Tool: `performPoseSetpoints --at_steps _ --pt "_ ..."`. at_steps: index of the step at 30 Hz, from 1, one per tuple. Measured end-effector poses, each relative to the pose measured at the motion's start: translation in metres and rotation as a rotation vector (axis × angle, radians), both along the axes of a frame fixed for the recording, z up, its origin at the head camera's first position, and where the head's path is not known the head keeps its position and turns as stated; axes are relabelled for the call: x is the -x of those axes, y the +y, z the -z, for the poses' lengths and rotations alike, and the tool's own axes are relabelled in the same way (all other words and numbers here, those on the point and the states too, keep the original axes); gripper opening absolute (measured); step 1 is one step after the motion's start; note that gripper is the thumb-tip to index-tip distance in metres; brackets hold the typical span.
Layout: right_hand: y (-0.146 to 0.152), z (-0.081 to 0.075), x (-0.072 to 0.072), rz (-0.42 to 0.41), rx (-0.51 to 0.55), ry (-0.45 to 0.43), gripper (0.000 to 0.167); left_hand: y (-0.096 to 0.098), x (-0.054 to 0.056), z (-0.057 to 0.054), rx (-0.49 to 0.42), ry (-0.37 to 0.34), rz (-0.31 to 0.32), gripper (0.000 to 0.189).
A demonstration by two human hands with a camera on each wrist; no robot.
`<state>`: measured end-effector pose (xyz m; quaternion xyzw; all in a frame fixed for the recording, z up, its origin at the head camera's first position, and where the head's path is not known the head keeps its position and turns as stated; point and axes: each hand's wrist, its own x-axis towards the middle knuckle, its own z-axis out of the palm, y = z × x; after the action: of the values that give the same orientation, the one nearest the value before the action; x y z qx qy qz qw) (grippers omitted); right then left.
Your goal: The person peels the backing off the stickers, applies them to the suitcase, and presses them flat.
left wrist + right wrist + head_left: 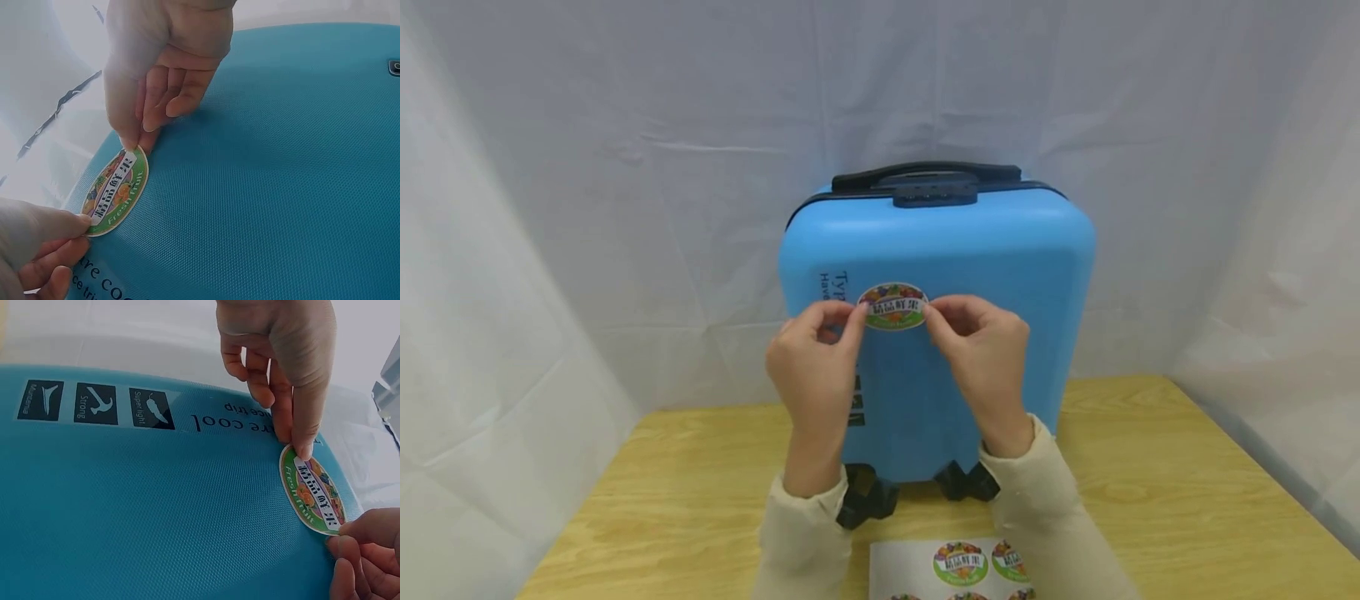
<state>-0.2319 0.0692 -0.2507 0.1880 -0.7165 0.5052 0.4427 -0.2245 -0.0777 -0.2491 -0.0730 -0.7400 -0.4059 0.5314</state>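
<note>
Behind a wooden table (1150, 467), a white sheet (700, 125) is hung. At frame centre, an oval sticker (892, 307) is pinched at its ends by left hand (814, 362) and right hand (988, 358) before a blue suitcase (940, 267); contact is hard to judge. Tautness is best kept, with smoothing done from the middle.

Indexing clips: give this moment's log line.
left hand: pinches oval multicoloured sticker, left end; right hand: pinches right end; sticker: in front of boxy blue suitcase, contact unclear; white sticker sheet: on yellow wooden table
</note>
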Motion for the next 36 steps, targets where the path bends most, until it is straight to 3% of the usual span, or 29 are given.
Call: performPoseSetpoints --at_steps 7,29,36 --pt "-0.0021 -0.0013 -0.0023 0.063 -0.042 0.023 0.012 0.0000 0.0009 0.0010 -0.007 0.005 0.011 0.024" --pt "-0.0048 -0.0024 -0.0021 0.131 -0.088 0.082 0.011 0.0004 0.0004 0.0030 -0.003 0.012 0.015 0.022" --pt "-0.0038 -0.0024 -0.0007 0.125 -0.095 0.087 0.011 0.0032 -0.0014 -0.0009 0.001 0.019 0.053 0.020"
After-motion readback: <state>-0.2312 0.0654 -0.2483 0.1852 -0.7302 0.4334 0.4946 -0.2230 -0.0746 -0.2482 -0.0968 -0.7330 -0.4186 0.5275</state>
